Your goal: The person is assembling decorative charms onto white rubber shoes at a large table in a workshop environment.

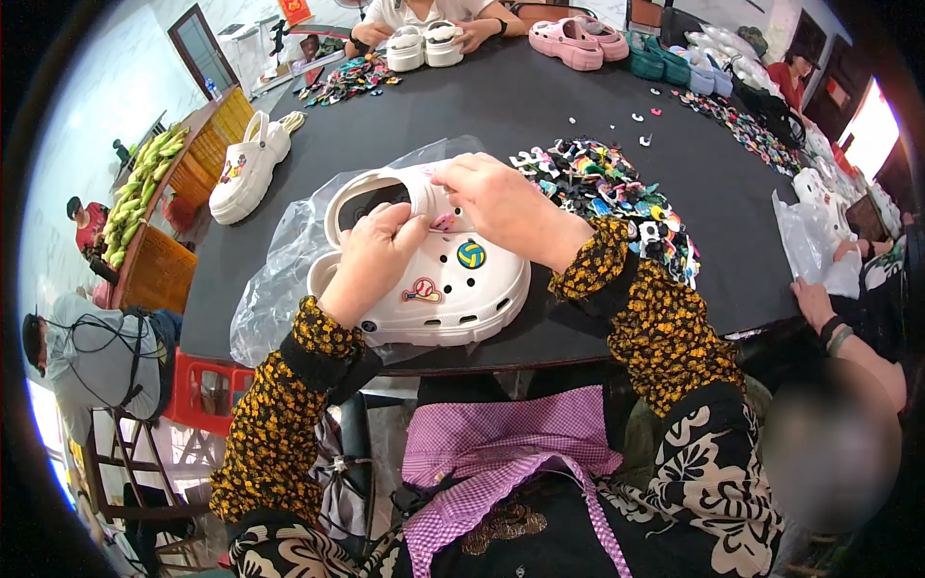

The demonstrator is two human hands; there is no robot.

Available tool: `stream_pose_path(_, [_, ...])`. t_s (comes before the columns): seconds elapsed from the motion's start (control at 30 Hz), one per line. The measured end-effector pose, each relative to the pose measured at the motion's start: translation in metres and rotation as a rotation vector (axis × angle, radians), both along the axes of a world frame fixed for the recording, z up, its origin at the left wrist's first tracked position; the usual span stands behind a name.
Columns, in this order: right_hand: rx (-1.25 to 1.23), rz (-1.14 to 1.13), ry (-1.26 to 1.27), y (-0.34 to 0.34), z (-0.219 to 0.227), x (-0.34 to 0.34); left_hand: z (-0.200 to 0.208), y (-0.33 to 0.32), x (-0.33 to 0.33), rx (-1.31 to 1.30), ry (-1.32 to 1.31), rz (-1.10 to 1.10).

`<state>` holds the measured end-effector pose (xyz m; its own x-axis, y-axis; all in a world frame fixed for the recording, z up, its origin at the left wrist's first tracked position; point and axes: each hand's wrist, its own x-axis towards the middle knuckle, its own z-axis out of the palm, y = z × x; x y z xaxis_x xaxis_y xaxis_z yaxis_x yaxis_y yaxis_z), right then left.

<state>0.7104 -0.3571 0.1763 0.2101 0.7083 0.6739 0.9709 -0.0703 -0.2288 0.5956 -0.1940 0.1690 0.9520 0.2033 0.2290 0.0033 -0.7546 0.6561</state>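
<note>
Just in front of me a pair of white clogs (487, 303) lies on a crumpled clear plastic bag (275, 279). The nearer clog bears a blue-and-yellow ball charm (471, 253) and a baseball-and-bat charm (421, 291). My left hand (374, 258) is closed, thumb and fingers pressed together at the farther clog's upper. Against that same upper the curled fingers of my right hand (506, 204) grip from the other side. A small pink charm (444, 222) shows between the hands; part of it is hidden, as are some of my fingertips.
A heap of colourful shoe charms (602, 193) spreads right of the clogs. Another decorated white clog (249, 171) stands at the left. Across the black table (453, 116), a person holds white clogs (424, 46). Pink clogs (576, 43) sit at the far edge; a co-worker's hand (815, 306) rests at right.
</note>
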Motion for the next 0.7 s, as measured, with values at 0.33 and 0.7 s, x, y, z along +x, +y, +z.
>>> stream_pose_path(0.33, [-0.17,0.153,0.225,0.007,0.015,0.019,-0.001,0.003,-0.004,0.033,0.023,-0.012])
stream_pose_path(0.7, [-0.18,0.134,0.211,0.002,0.01,0.016,-0.003,0.002,0.001,0.033,-0.031,-0.019])
